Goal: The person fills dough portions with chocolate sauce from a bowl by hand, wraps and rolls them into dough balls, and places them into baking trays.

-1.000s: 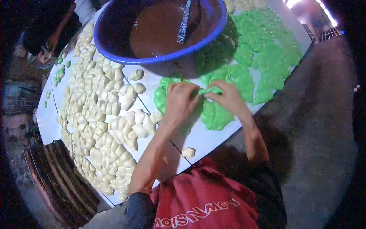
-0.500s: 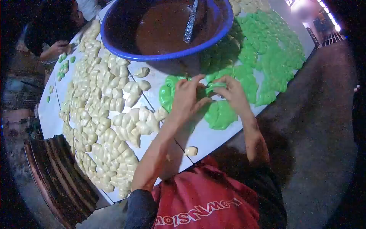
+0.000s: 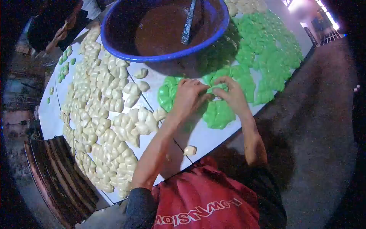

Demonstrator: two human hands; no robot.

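Note:
Between my two hands is a small piece of green dough (image 3: 218, 88). My left hand (image 3: 189, 95) has its fingers bent together at the piece's left end; what they hold, if anything, is hidden. Thumb and fingers of my right hand (image 3: 231, 93) close round the piece. Flattened green dough (image 3: 218, 115) lies on the white table (image 3: 204, 135) just below, and a glossy green lump (image 3: 167, 93) sits left of my left hand. More green dough (image 3: 267, 57) spreads to the upper right. Many pale dough pieces (image 3: 108, 84) cover the left side.
A large blue basin (image 3: 164, 58) of brown liquid, with a metal-looking utensil (image 3: 187, 26) in it, stands beyond my hands. One pale piece (image 3: 190, 150) lies near the front edge. Another person (image 3: 57, 26) works at the upper left. Dark curved sheets (image 3: 61, 179) are at the lower left.
Both hands stay over the same spot while their fingers shift round the green piece. My left fingers have closed in from a spread pose. The other person's arm has moved.

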